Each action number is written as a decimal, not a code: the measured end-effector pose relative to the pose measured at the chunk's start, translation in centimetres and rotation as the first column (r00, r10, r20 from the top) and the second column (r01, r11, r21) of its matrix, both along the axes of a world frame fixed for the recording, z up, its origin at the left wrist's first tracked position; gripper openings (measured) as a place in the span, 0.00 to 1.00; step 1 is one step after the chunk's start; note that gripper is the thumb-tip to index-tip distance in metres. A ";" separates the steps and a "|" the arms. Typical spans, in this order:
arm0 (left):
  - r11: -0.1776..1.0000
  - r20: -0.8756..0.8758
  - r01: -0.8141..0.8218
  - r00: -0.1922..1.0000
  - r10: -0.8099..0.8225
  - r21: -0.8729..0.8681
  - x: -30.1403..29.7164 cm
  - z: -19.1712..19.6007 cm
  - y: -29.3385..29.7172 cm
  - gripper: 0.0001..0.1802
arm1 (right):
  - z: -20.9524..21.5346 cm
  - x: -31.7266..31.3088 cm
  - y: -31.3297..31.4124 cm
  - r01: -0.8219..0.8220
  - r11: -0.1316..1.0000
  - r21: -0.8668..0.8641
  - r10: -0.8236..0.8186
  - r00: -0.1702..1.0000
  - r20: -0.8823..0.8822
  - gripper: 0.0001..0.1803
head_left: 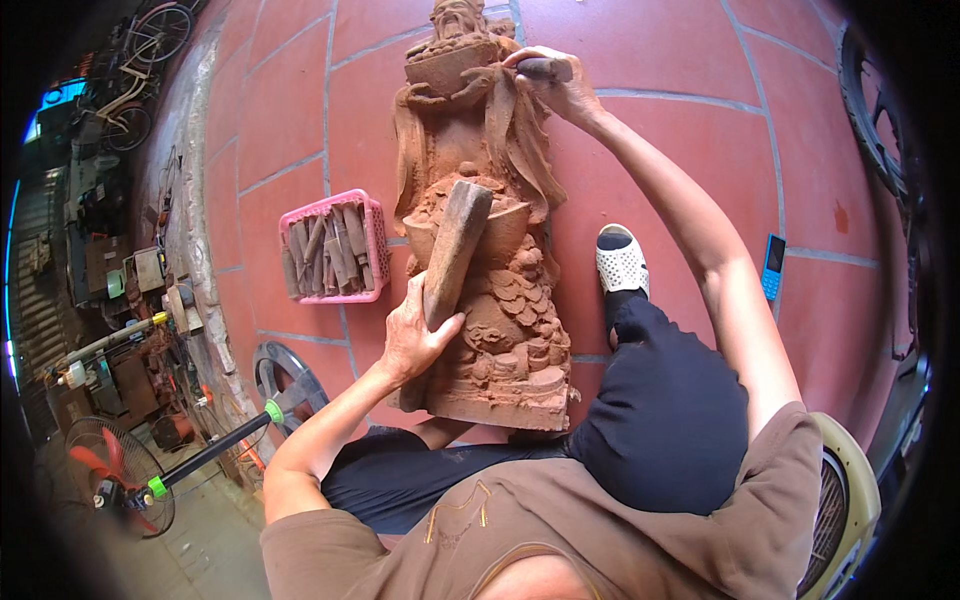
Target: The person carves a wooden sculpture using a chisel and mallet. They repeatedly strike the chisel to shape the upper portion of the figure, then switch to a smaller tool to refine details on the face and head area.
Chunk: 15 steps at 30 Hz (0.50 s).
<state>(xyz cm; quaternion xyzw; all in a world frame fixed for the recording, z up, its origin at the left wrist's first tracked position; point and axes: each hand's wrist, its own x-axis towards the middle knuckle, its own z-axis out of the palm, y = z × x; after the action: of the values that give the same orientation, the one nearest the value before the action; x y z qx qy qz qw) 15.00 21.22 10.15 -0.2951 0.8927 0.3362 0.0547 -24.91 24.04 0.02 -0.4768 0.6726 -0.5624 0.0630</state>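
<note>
A carved reddish-brown wooden statue [458,135] of a bearded figure lies lengthwise before me, head at the far end. Near its upper part, my right hand [562,92] is closed around a chisel [543,69]; the dark handle shows, while the fingers hide much of the rest. My left hand [418,335] grips a squared wooden mallet [462,235] by its near end. The mallet slants up over the carved bowl and coins on the lower half of the statue. Whether it touches the carving, I cannot tell.
A pink plastic basket [379,240] full of wooden-handled tools sits left of the statue. My white clog [622,268] rests on the red tiles to the right, with a blue phone [774,262] farther right. A fan [115,475] on a black pole stands at lower left.
</note>
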 end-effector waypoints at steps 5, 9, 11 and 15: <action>1.000 0.002 -0.011 1.000 0.011 -0.014 0.5 0.0 -0.1 0.41 | -1.7 3.2 1.5 -0.072 0.995 -0.076 0.056 0.980 -0.191 0.09; 0.999 0.010 -0.028 1.000 0.028 -0.019 0.8 0.2 -0.2 0.41 | -1.1 5.0 4.1 -0.236 0.972 0.015 0.215 0.909 0.356 0.12; 0.999 0.019 -0.036 0.999 0.036 0.010 0.5 0.4 -0.1 0.41 | -1.4 2.8 2.9 -0.148 0.985 -0.086 0.167 0.936 0.310 0.12; 0.999 0.022 -0.031 0.999 0.030 0.015 0.0 0.2 0.1 0.41 | -0.4 0.1 -0.4 0.010 0.995 -0.104 -0.018 0.996 -0.084 0.12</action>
<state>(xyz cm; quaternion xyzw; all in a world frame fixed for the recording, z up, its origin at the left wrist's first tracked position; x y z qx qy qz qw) 15.02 21.29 10.33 -0.3119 0.8848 0.3408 0.0614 -24.82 23.64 -0.39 -0.4980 0.6480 -0.5762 0.0058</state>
